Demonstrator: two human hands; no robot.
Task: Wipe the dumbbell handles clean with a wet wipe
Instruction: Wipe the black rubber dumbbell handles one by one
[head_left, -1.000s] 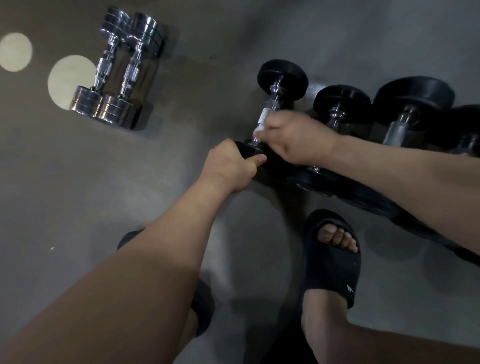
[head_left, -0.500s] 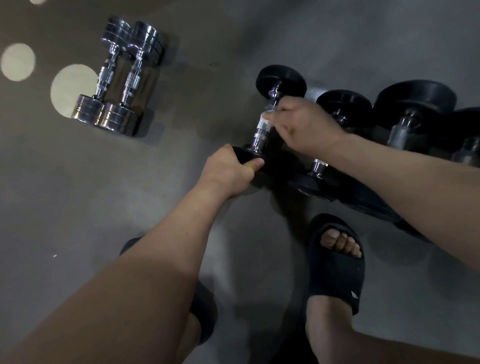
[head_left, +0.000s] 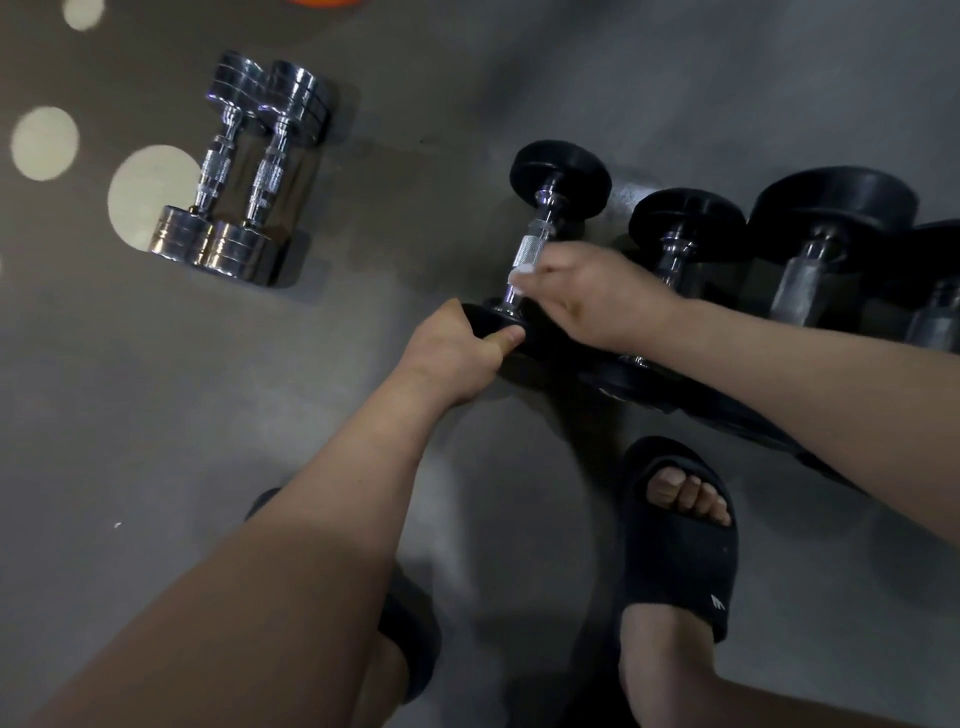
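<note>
Now | left hand (head_left: 457, 358) grips dumbbell (head_left: 560, 175) | right hand (head_left: 597, 297) pinches wet wipe (head_left: 521, 273)

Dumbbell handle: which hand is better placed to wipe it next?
Right. The right hand holds the wipe on the handle; the left hand grips the near plate, probably steadying it.

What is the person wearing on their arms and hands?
Nothing that shows. The left hand and right hand have no gloves, and I see no rings, watch or bracelets. The left forearm and right forearm are bare, with no sleeves in view.
</note>
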